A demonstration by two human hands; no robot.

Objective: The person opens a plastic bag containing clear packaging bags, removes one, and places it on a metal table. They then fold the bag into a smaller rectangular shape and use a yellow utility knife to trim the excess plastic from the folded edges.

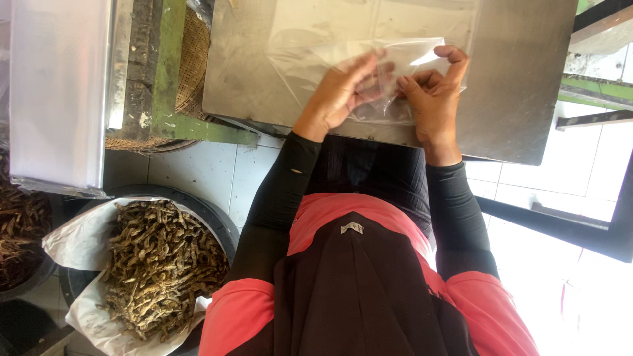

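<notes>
Plastic bag, thin, clear and rectangular [395, 66], lies flat on a grey sheet-metal tabletop [521, 99], directly under and between both hands; its long axis runs side to side across the person's front, and its far edge reaches just past the fingertips. Left hand [343, 89] rests palm-down on the near left part of the bag, fingers spread flat and pressing the film. Right hand [435, 89] is pinched on the bag's right end, thumb and bent fingers clamped on the film. The two hands sit close together, almost touching, and neither is clearly nearer the bag, since both are on it. More clear film [316, 26] lies beyond the hands on the same tabletop; whether it is one sheet or several cannot be told. One bag is in hand. Below and to the left of the left elbow stands one round black basin lined with white paper [79, 244], heaped with small dried brown fish [161, 264]. A second dark container of dried fish [20, 231] shows at the far left edge
</notes>
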